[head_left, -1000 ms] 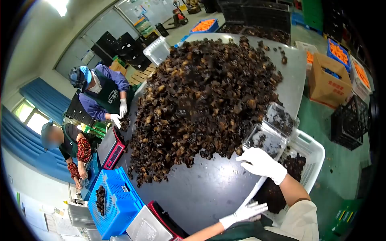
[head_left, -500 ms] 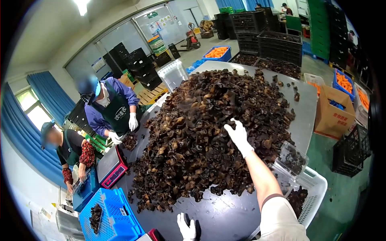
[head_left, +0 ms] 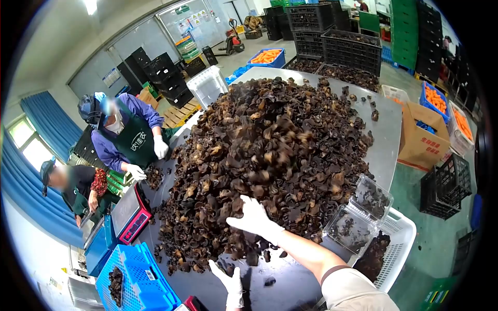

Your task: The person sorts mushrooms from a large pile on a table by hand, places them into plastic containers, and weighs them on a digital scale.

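A large heap of dark brown wood ear mushrooms [head_left: 223,171] covers much of the metal table [head_left: 381,132]. My right hand [head_left: 255,217], in a white glove, is at the near slope of the heap with thumb and fingers apart. Some mushrooms above it are smeared by motion. Closer to me, my gloved left hand [head_left: 228,284] is open at the heap's front edge, its palm turned toward the mushrooms. Neither hand visibly holds anything. Beside my right forearm stands a clear plastic box [head_left: 353,230] with mushroom bits in it.
A white basket [head_left: 399,243] holding mushrooms is at the right edge. On the left are a red scale [head_left: 136,223] and a blue crate [head_left: 137,282]. Two co-workers stand there, one with a gloved hand [head_left: 161,147] by the heap. A cardboard box [head_left: 423,140] stands beyond.
My right hand has come back from the heap's middle toward me. My left hand has risen to the heap's front edge. Mushrooms on the upper slope are tumbling.
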A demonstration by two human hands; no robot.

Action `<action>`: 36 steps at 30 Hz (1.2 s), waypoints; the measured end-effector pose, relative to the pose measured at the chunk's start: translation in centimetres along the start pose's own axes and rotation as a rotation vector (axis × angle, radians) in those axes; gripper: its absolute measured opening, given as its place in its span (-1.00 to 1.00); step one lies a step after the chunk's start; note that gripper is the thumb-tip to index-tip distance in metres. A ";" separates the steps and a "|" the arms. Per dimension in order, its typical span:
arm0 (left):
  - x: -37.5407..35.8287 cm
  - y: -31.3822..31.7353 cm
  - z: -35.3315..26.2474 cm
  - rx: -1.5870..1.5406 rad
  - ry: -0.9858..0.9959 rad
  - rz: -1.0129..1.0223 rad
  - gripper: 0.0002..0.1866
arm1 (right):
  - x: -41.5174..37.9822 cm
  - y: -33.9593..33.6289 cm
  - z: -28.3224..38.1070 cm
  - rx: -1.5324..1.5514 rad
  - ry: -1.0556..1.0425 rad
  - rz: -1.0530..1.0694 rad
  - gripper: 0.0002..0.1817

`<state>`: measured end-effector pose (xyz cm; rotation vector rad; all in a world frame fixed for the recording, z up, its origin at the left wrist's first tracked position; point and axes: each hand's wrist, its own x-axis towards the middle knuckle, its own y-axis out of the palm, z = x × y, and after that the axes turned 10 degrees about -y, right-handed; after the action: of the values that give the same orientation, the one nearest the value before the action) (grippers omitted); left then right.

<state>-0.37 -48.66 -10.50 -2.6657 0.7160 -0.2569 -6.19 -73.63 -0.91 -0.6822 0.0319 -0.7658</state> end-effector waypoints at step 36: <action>4.1 -3.9 4.9 0.308 0.011 -0.247 -0.19 | 4.7 1.9 -6.8 0.604 0.290 0.278 -0.52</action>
<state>6.14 -46.15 -13.10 -2.4523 0.3169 -0.4118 -3.37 -79.48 -6.35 0.0126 0.1506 -0.5575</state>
